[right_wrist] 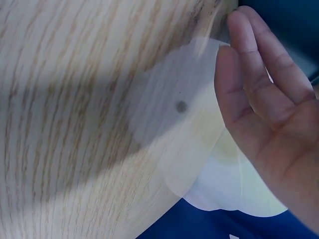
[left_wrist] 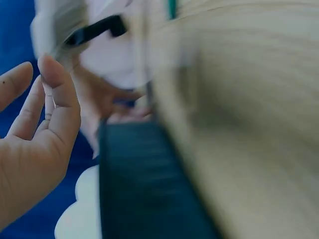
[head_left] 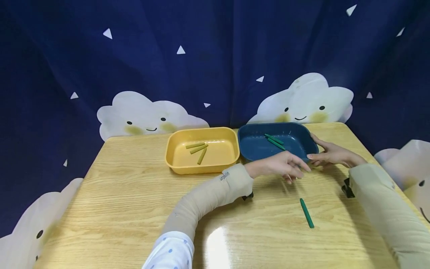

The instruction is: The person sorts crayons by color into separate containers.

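Observation:
My left hand [head_left: 283,165] hovers in front of the blue tray [head_left: 246,144], fingers loosely bent and nothing between them. In the left wrist view its thumb and fingers are apart from the tray. My right hand [head_left: 330,154] touches the tray's right end, with the thumb at the near corner and a finger at the far one. The right wrist view shows its fingers fairly straight beside the blue wall. Green crayons [head_left: 274,141] lie inside that tray. Another green crayon [head_left: 307,213] lies on the table, below both hands in the head view.
A yellow tray [head_left: 169,158] holding three olive-yellow crayons [head_left: 199,148] stands directly left of the blue one. Both trays sit at the back of the wooden table [head_left: 134,209]. Behind it hangs a dark blue curtain [head_left: 208,67] with white clouds.

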`<state>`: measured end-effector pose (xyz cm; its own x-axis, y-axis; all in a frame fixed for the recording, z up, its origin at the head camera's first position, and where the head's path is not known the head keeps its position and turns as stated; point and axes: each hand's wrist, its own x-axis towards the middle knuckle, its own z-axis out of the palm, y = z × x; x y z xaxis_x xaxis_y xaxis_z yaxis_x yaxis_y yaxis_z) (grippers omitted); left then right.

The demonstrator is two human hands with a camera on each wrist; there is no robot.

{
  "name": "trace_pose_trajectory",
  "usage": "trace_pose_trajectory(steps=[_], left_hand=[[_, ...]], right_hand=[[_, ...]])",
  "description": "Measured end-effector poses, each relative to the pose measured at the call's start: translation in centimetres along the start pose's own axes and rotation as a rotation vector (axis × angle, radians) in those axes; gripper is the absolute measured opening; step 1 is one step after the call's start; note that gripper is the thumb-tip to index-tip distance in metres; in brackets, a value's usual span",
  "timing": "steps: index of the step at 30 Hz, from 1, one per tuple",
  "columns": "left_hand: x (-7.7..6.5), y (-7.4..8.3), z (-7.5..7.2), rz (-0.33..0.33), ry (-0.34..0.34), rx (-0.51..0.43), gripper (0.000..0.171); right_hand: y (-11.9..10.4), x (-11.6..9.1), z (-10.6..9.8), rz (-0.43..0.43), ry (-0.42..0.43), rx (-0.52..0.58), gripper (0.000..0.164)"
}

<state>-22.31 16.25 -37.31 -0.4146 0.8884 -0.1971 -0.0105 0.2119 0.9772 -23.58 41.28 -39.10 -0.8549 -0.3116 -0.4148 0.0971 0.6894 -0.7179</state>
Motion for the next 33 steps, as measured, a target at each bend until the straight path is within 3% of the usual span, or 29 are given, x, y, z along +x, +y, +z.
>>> trace_pose_trajectory(steps=[4,9,16,20,29,33], left_hand=[[0.5,-1.6,1.2,-0.023,-0.091,0.14,0.031],[1.4,-3.1,2.2,-0.025,-0.136,0.302,0.036],[2.4,-4.0,2.3,-0.077,-0.097,0.333,0.044],[2.8,-4.4,2.4,-0.089,-0.133,0.359,0.041],[3.2,-4.8,2.9,-0.068,-0.118,0.565,0.036],[3.3,-4.6,3.1,-0.089,-0.105,0.65,0.036]], right_hand=[[0.0,-0.1,0.0,0.0,0.005,0.001,0.091],[0.0,0.0,0.2,0.004,0.006,0.012,0.092],[0.0,-0.1,0.1,0.011,0.0,0.02,0.092],[0.0,-0.1,0.1,0.014,0.005,0.007,0.093],[0.0,-0.2,0.1,0.009,-0.008,0.022,0.094],[0.0,-0.2,0.0,0.009,-0.014,0.021,0.093]])
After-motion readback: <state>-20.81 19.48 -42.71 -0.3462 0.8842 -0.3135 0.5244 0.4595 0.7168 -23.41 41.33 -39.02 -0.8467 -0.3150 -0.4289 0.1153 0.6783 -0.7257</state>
